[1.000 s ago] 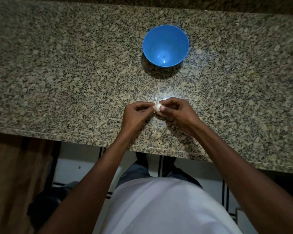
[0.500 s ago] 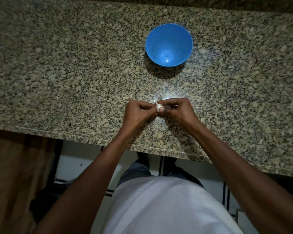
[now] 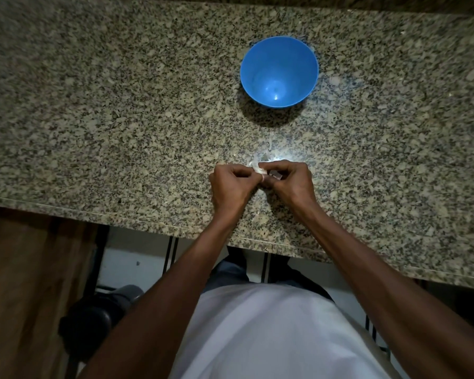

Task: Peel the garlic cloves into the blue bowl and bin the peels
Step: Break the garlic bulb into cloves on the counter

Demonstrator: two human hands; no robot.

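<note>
Near the bench's (image 3: 93,132) front edge, short of the empty blue bowl (image 3: 279,72): garlic clove (image 3: 258,169), small, white, papery skin partly lifted, pinched between left hand (image 3: 231,184) and right hand (image 3: 292,181), now drawn closer together than a second ago, so peeling continues.

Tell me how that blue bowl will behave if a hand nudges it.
The blue bowl looks like thin plastic and holds nothing visible, so it is probably light. On the polished granite counter it would likely slide easily. Its tall walls narrow to a small base, so a push near the rim might tip it.
</note>
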